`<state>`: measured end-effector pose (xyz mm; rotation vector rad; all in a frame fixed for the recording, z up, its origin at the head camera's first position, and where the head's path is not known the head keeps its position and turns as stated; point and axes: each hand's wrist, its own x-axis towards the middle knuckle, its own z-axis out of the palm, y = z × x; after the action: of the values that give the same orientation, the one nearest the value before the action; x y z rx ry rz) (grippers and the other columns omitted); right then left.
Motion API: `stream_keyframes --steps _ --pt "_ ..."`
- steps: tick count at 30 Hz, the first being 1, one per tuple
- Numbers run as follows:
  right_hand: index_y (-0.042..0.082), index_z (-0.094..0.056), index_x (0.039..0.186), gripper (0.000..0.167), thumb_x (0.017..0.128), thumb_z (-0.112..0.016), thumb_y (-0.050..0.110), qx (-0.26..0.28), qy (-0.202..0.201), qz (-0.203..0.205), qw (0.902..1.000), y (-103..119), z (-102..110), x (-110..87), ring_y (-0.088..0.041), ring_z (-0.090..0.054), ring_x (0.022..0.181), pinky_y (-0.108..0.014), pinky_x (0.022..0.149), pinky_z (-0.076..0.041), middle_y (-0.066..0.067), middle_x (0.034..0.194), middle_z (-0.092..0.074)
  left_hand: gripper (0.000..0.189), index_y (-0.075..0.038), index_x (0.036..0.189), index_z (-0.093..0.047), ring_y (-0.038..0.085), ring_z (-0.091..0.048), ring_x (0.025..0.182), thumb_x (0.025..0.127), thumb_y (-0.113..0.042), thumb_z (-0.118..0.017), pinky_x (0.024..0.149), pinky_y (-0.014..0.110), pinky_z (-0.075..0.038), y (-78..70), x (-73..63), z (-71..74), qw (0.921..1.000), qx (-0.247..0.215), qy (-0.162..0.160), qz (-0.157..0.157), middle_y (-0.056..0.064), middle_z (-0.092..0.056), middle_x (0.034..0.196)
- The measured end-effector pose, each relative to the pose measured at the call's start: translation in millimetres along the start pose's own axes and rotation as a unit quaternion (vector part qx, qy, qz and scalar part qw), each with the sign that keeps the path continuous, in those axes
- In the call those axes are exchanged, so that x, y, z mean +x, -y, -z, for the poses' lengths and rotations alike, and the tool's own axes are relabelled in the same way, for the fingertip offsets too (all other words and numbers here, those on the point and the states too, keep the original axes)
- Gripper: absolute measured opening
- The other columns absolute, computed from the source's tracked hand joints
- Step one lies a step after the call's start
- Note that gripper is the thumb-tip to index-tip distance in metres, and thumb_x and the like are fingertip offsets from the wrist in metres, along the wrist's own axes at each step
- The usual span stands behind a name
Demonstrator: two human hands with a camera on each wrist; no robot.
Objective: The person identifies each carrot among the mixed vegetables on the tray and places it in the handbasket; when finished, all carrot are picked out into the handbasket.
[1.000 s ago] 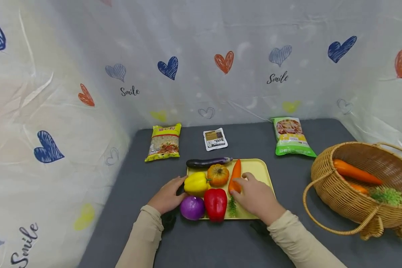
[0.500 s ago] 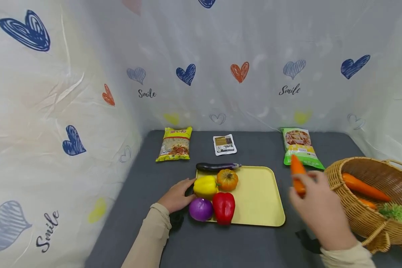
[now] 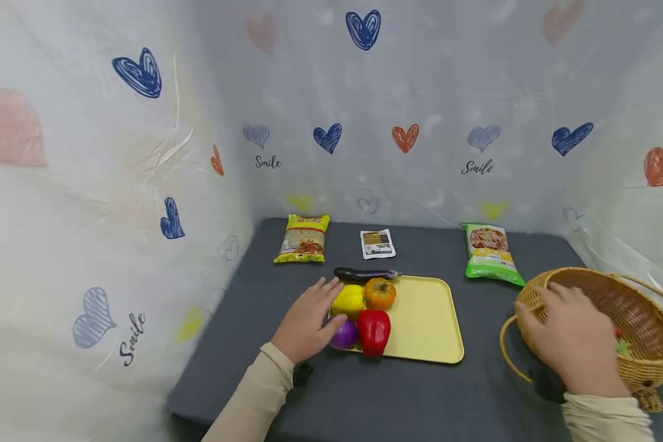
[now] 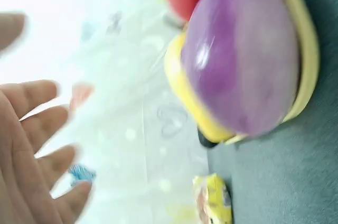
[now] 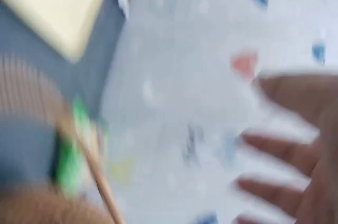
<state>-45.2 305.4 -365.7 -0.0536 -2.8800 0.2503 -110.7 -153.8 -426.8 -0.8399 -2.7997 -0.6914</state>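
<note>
My left hand [image 3: 307, 322] hovers with spread fingers over the left end of a yellow tray [image 3: 428, 322], holding nothing. Close by it are a purple onion [image 3: 347, 336], partly covered by the thumb, and a yellow bell pepper [image 3: 350, 301]. A red bell pepper [image 3: 374, 333], a small pumpkin [image 3: 380, 294] and an eggplant [image 3: 363, 274] also sit at that end. Over the wicker basket [image 3: 654, 370] my right hand [image 3: 577, 341] is raised; its fingers [image 5: 280, 147] are apart and bare in the right wrist view. Green carrot leaves [image 3: 623, 348] show inside the basket, the rest hidden by this hand.
Along the back of the dark table lie a yellow food bag [image 3: 304, 238], a small white packet [image 3: 377, 244] and a green food bag [image 3: 490, 253]. The basket's looped handle [image 3: 505, 353] sticks out toward the tray. Printed curtains [image 3: 320, 190] enclose the table.
My right hand carried a carrot from the tray to the basket and now holds nothing. My left hand has lifted away from the yellow bell pepper. The head view has shifted.
</note>
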Motion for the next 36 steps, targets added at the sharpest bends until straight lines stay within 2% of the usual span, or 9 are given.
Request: stream_keyframes --steps 3,5,11,15,18,21,26,31,36 --pt "0.005 -0.057 0.153 0.069 0.101 -0.071 0.049 0.012 -0.067 0.14 0.9879 40 -37 5.5 -0.063 -0.039 0.14 -0.08 0.106 -0.035 -0.034 0.156 -0.046 0.091 -0.012 0.171 -0.023 0.028 -0.007 0.164 0.103 -0.065 -0.052 0.129 0.049 -0.012 -8.5 16.3 -10.9 0.9966 0.069 0.011 -0.044 0.005 -0.017 0.178" --pt "0.011 -0.046 0.162 0.077 0.102 -0.067 0.054 0.022 -0.08 0.183 0.9796 62 -65 9.7 -0.059 -0.032 0.148 -0.076 0.115 -0.027 -0.029 0.165 -0.036 0.099 -0.011 0.172 -0.018 0.029 0.0 0.164 0.1 -0.07 -0.051 0.13 0.05 -0.006 -9.7 26.5 -17.8 0.9933 0.098 0.006 -0.06 0.006 -0.011 0.179" --pt "0.013 -0.03 0.17 0.084 0.105 -0.06 0.057 0.08 -0.103 0.185 0.974 83 -132 31.7 -0.052 -0.018 0.157 -0.063 0.128 -0.002 -0.022 0.175 -0.019 0.101 -0.011 0.172 -0.02 0.029 0.002 0.164 0.098 -0.072 -0.052 0.129 0.055 0.003 9.3 49.4 -35.7 0.9905 0.124 -0.035 -0.048 0.006 -0.009 0.179" --pt "0.014 -0.034 0.169 0.08 0.105 -0.062 0.053 0.108 -0.138 0.192 0.9657 81 -148 52.1 -0.051 -0.021 0.156 -0.064 0.128 -0.008 -0.022 0.173 -0.024 0.097 -0.012 0.171 -0.024 0.029 -0.006 0.164 0.098 -0.067 -0.058 0.129 0.057 -0.004 25.3 58.5 -47.5 0.9897 0.1 -0.081 -0.062 0.006 -0.017 0.178" --pt "0.014 -0.039 0.167 0.078 0.102 -0.068 0.047 0.117 -0.154 0.202 0.9601 85 -154 47.8 -0.051 -0.026 0.155 -0.063 0.127 -0.013 -0.021 0.172 -0.029 0.092 -0.012 0.169 -0.032 0.029 -0.014 0.163 0.097 -0.06 -0.064 0.128 0.058 -0.012 30.6 49.1 -55.1 0.9857 0.085 -0.114 -0.091 0.007 -0.028 0.175" --pt "0.016 -0.034 0.169 0.084 0.1 -0.073 0.043 0.114 -0.143 0.209 0.9608 93 -154 31.3 -0.047 -0.023 0.158 -0.057 0.13 -0.008 -0.02 0.172 -0.03 0.091 -0.011 0.168 -0.034 0.029 -0.017 0.162 0.096 -0.056 -0.067 0.129 0.056 -0.014 27.3 34.2 -55.1 0.9825 0.084 -0.118 -0.117 0.005 -0.029 0.174" --pt "0.015 -0.025 0.172 0.089 0.103 -0.065 0.055 0.096 -0.144 0.235 0.9565 101 -130 12.7 -0.036 -0.01 0.163 -0.05 0.13 0.004 -0.017 0.174 -0.025 0.097 -0.013 0.17 -0.028 0.033 -0.019 0.162 0.096 -0.059 -0.068 0.129 0.056 -0.012 9.5 26.0 -28.9 0.9732 0.122 -0.113 -0.159 0.003 -0.018 0.178" --pt "0.023 -0.015 0.174 0.085 0.108 -0.045 0.066 0.078 -0.172 0.274 0.9431 101 -112 -10.1 -0.025 0.004 0.164 -0.046 0.128 0.014 -0.004 0.18 -0.007 0.097 -0.01 0.17 -0.029 0.03 -0.015 0.163 0.097 -0.065 -0.062 0.129 0.049 0.006 -5.0 0.2 -12.2 0.9755 0.129 -0.1 -0.147 0.004 -0.019 0.177" --pt "0.034 -0.014 0.173 0.077 0.108 -0.037 0.07 0.102 -0.209 0.275 0.9329 102 -107 -35.6 -0.016 0.002 0.164 -0.042 0.127 0.013 0.003 0.179 -0.012 0.099 -0.011 0.17 -0.027 0.028 -0.014 0.163 0.098 -0.073 -0.054 0.127 0.044 0.015 -9.1 -32.4 -13.3 0.9799 0.136 -0.079 -0.122 0.004 -0.02 0.177"
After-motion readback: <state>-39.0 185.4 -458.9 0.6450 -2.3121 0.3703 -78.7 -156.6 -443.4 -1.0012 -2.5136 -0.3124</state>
